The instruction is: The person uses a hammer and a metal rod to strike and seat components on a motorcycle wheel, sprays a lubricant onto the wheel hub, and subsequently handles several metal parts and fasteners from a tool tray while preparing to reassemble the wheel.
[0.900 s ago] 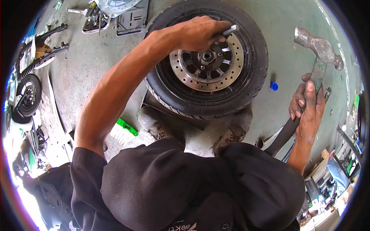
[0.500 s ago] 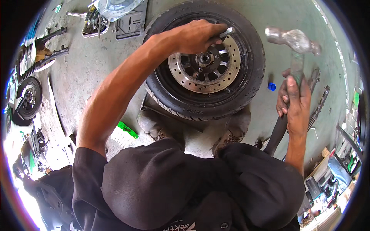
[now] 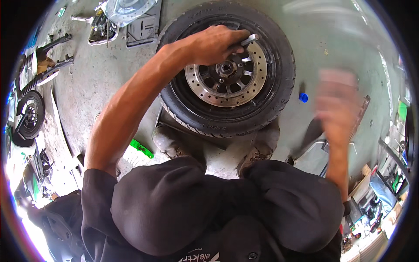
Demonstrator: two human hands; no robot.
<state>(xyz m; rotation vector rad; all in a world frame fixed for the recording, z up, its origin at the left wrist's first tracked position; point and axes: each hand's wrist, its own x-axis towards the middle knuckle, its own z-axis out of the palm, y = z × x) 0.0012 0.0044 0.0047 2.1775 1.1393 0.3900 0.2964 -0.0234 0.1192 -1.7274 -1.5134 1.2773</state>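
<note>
A motorcycle wheel with a black tyre [image 3: 284, 87] lies flat before me, its drilled brake disc [image 3: 198, 89] facing up. My left hand [image 3: 214, 45] is closed round a short metal bar [image 3: 250, 39] over the disc's far part. The bar's lower end is hidden by the fingers. To the right of the wheel, my right hand [image 3: 337, 98] is raised and smeared by motion, closed on the hammer's handle. The hammer's head [image 3: 316, 9] shows only as pale streaks at the upper right.
A blue cap [image 3: 303, 97] and a dark elongated part [image 3: 310, 137] lie right of the wheel. A green brush [image 3: 142, 149] is near my left foot. Far left are a grey tray [image 3: 142, 28], fork legs [image 3: 52, 70] and a smaller wheel [image 3: 31, 114]. Assorted parts crowd the lower right.
The hammer, plainly seen before, has swung into a blur, and my right hand is blurred too. My left hand keeps its grip on the metal bar, which tilts slightly differently.
</note>
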